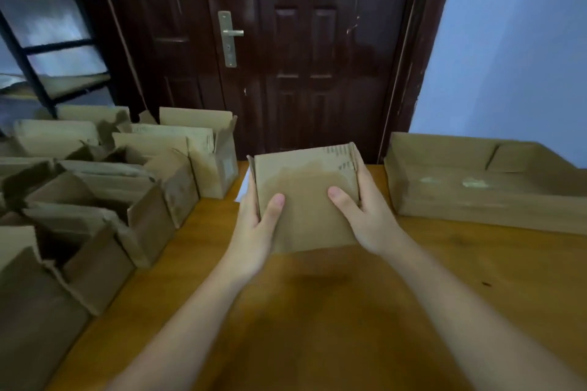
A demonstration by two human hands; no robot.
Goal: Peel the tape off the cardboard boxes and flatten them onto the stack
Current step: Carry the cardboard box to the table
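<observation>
Head camera is catching both hands clamped on one small cardboard box [305,197] above the middle of the wooden table [444,279]. Left hand [257,219] is gripping its left side, thumb lying across the near face; right hand [365,209] is gripping the right side, thumb pressing that same face, fingers wrapping behind. Whether tape is on it, I cannot tell. Open boxes [104,200] are crowding the table's left edge, running toward the far left corner. Along the far right edge, the stack of flattened cardboard [482,187] is lying flat. Behind the table's far edge, a dark door [301,41] is standing closed.
</observation>
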